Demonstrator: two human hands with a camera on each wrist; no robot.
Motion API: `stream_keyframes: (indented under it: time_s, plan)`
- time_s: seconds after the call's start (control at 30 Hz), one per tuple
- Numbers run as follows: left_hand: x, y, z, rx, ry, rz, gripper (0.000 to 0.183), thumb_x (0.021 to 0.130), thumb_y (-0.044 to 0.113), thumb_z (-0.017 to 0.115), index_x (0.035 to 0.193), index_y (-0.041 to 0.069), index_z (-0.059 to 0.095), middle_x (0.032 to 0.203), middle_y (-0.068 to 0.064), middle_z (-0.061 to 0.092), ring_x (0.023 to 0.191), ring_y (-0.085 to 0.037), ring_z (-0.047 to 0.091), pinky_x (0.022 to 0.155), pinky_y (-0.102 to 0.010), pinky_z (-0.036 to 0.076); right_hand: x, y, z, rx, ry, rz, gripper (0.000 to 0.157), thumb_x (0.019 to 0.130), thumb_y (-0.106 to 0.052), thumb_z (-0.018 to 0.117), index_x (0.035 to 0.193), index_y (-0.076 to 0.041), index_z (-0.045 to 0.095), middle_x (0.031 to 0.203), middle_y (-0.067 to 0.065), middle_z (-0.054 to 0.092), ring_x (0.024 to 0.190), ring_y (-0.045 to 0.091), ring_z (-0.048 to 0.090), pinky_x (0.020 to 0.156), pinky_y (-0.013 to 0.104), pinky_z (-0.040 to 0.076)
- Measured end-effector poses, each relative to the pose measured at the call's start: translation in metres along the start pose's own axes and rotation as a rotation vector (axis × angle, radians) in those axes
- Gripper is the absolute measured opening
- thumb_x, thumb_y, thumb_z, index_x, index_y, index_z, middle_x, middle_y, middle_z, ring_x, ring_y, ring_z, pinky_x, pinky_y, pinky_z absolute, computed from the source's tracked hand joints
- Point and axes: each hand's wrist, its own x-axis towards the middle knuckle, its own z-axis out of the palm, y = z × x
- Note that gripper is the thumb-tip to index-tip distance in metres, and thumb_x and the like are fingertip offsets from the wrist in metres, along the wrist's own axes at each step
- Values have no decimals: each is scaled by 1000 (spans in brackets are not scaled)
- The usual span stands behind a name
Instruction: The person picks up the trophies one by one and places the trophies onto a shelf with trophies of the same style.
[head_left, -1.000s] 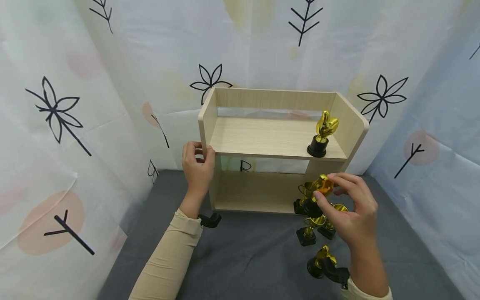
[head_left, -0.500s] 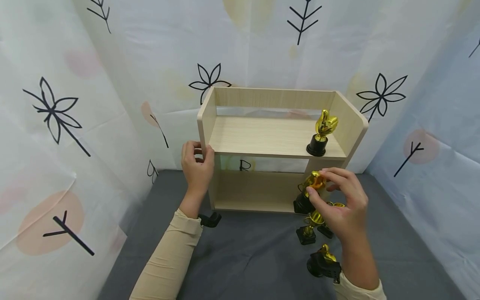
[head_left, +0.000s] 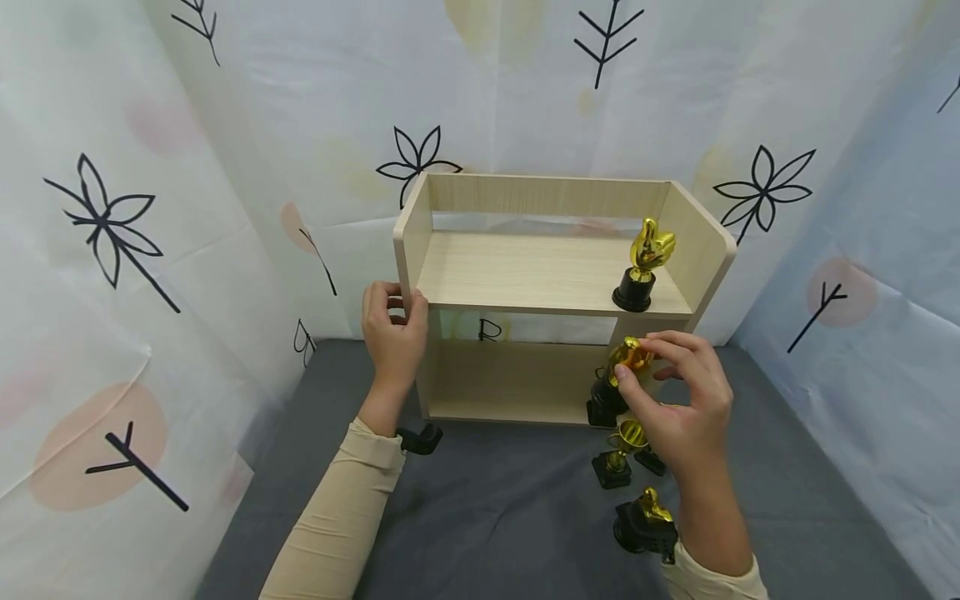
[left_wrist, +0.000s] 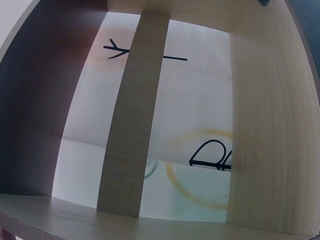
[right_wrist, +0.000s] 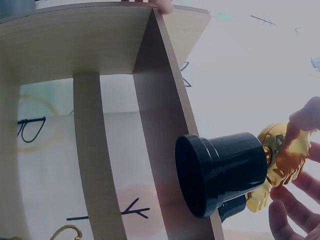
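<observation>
Shelf: pale wood unit (head_left: pixel 551 196), two tiers, centre of the head frame.
Upper tier: bare board (head_left: pixel 517 267) with one gold-topped trophy (head_left: pixel 651 247), upright on a round black base, at the right end.
Lower tier: board (head_left: pixel 517 383) with a handled cup trophy at its right end, mostly hidden; black base (head_left: pixel 599 412) shows.
Held trophy: gold-topped piece (right_wrist: pixel 235 165), right of centre in the head frame, in front of the lower tier's right end. Contact with the shelf: can't tell.
Held trophy look: shiny gold top with orange reflections, short gold neck, round black base, stepped rim, hollow underside facing the right wrist camera.
Right hand: right hand (head_left: pixel 686 408) pinches the gold top between thumb and fingers.
Left hand: left hand (head_left: pixel 395 337) grips the shelf's left side panel, centre-left of the frame.
Grey cloth: surface (head_left: pixel 495 533) carries a small gold cup (head_left: pixel 618 460), a partly hidden black base (head_left: pixel 651 461) just beside it, and a gold-topped piece (head_left: pixel 654 507) lower right, partly behind the black wrist mount (head_left: pixel 645 532).
</observation>
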Motion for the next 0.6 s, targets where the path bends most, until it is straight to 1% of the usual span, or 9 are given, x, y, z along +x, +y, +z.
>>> stream_keyframes:
  time_s: [0.07, 0.2, 0.3, 0.43, 0.6]
  plan:
    - [0, 0, 0, -2, 1, -4, 19, 100, 19, 65, 103, 0, 63, 105, -17, 60, 86, -35, 65, 65, -29, 51, 0, 0, 1, 2, 13, 16, 32, 73, -2, 82, 103, 9, 77, 108, 30, 68, 102, 3, 60, 77, 13, 47]
    - [0, 0, 0, 3, -3, -4, 19, 100, 19, 65, 104, 1, 63, 106, -18, 60, 87, -35, 65, 66, -31, 52, -1, 0, 1, 9, 22, 30, 33, 72, 0, 83, 103, 9, 76, 107, 29, 68, 100, 5, 61, 77, 13, 49]
    - [0, 0, 0, 1, -1, -2, 19, 100, 18, 65, 104, 0, 63, 106, -19, 60, 87, -35, 64, 66, -32, 52, 0, 0, 1, 9, 19, 32, 34, 72, 0, 83, 104, 9, 76, 108, 29, 68, 100, 6, 61, 77, 12, 49]
    - [0, 0, 0, -3, 0, -2, 19, 100, 18, 65, 104, 0, 63, 106, -18, 60, 86, -35, 64, 66, -29, 51, 1, -2, 3, 10, 28, 32, 34, 72, 0, 82, 103, 10, 76, 107, 30, 67, 99, 4, 61, 77, 11, 49]
    - [0, -1, 0, -7, -3, -1, 19, 101, 19, 65, 103, 1, 64, 105, -17, 60, 85, -35, 64, 66, -29, 51, 2, -3, 5, 9, 37, 34, 32, 72, 1, 81, 102, 10, 76, 106, 30, 67, 99, 4, 61, 77, 12, 49]
